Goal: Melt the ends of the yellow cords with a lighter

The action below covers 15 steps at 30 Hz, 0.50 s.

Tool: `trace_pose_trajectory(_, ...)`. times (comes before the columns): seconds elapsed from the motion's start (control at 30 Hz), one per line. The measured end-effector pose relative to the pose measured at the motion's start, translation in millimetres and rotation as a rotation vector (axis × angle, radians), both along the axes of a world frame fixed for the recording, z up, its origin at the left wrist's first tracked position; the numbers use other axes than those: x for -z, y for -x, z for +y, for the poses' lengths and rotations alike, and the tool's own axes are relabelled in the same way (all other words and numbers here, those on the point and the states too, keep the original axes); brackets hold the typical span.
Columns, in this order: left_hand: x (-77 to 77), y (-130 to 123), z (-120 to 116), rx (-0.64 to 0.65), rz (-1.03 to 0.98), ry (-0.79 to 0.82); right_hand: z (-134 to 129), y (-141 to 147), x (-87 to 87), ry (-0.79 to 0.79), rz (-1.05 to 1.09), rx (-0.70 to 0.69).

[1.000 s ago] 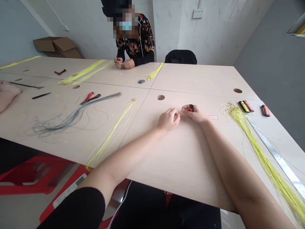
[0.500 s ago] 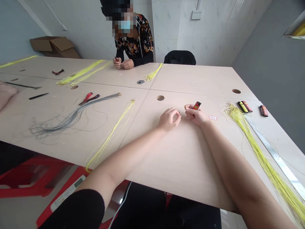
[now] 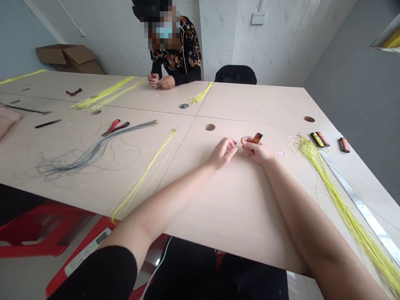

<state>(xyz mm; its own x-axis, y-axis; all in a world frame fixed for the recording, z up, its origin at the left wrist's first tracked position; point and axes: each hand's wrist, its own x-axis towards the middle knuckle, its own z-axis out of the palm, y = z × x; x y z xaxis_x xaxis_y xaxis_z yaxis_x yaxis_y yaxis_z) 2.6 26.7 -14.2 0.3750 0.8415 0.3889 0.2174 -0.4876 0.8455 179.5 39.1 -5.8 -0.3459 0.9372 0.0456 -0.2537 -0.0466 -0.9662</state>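
Right hand (image 3: 254, 150) holds a red lighter (image 3: 257, 138).

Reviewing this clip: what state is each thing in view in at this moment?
Right hand: shut around the lighter.
Red-and-black lighter: held tilted, no flame visible.
Left hand: fingers curled inward, anything held too thin to tell.
Red-handled pliers: lying on the table.
Yellow cords: loose, lying along the ruler.
Steel ruler: flat on the table.
Cardboard box: flaps open, on the floor.

We worked in a plain tiled workshop; long pale worktables (image 3: 250, 104) held pliers (image 3: 115, 128) and bundled yellow cords (image 3: 340, 196).
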Motion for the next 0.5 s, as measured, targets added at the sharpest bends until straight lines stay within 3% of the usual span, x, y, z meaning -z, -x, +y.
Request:
trace_pose_trajectory(0.13,-4.3,0,-2,0.062,0.028,0.163,0,3,0.8,0.022,0.002,-0.02)
trace_pose_trajectory(0.5,-1.3,0,5,-0.008,-0.109,0.296,-2,10,2.2,0.035,0.041,-0.045)
